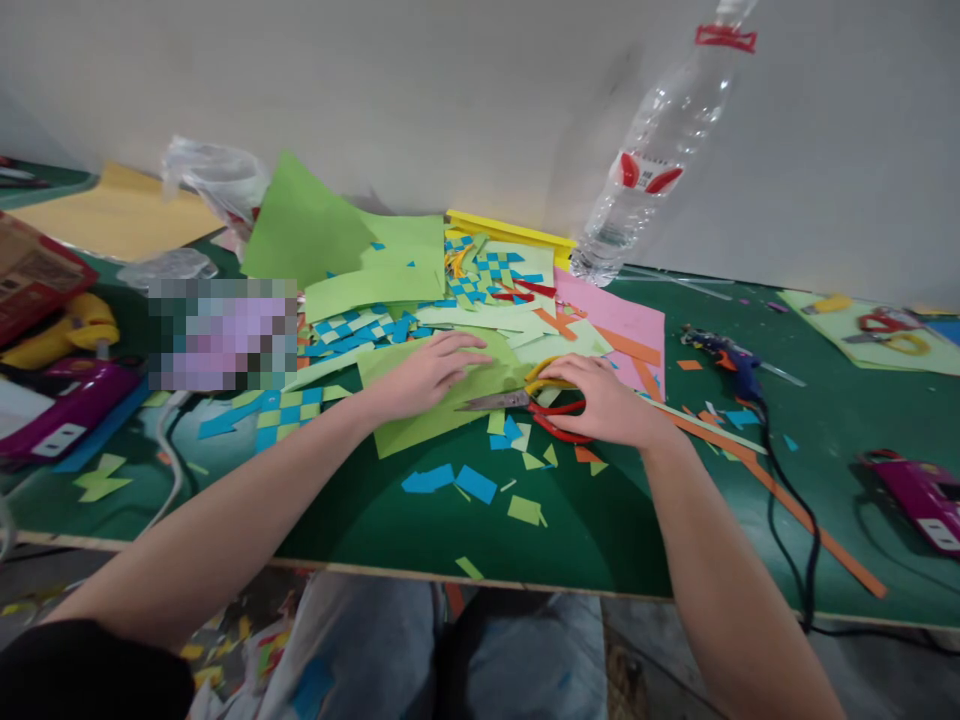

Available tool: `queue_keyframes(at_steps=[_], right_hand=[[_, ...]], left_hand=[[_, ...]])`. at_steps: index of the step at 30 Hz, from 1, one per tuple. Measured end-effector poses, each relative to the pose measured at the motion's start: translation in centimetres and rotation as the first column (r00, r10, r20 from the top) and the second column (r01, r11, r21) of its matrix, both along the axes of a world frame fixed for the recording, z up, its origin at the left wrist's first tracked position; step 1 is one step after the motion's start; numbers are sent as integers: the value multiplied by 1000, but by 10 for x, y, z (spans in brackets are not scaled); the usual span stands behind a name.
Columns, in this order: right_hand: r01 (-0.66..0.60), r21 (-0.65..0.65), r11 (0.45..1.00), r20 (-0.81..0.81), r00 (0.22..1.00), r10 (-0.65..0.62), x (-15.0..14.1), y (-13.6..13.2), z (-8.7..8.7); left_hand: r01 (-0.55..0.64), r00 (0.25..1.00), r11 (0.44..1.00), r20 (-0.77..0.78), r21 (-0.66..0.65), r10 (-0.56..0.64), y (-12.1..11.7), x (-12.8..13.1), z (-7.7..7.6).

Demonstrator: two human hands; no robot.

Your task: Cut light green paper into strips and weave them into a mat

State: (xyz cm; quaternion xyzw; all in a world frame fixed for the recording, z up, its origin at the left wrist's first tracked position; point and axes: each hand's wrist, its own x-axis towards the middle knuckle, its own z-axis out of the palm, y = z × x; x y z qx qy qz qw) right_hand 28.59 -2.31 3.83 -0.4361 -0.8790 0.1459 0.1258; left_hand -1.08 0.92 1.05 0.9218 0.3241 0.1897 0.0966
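My right hand [604, 398] grips a pair of scissors [517, 398] by the red and yellow handles, with the metal blades pointing left over a green paper sheet [409, 428]. Over the left part of that same sheet, my left hand [431, 374] lies flat with its fingers stretched out to the right. Woven blue and green paper pieces [289, 410] are beside and beyond my left forearm. Small blue and green paper scraps [476, 484] are scattered in front of the sheet. Pink paper [637, 320] with orange strips lies beyond my right hand.
A clear plastic bottle [652, 150] stands against the wall. At the right are a glue gun [739, 370] with a black cord and a purple power strip [919, 495]. To the left are another purple strip [71, 405], a yellow tool [67, 330] and a white cable [171, 450].
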Motion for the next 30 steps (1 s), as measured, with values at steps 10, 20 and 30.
queue_keyframes(at_steps=[10,20,30], right_hand=[[13,-8,1000,3,1000,-13,0,-1,-2],[14,-30,999,25,1000,-13,-5,-1,-1],[-10,-70,997,16,1000,11,-12,-6,2]], left_hand=[[10,984,1000,-179,15,-7,6,-6,-12],[40,979,999,-198,2,-39,8,-6,-15],[6,983,999,-185,-54,-16,6,-5,-11]])
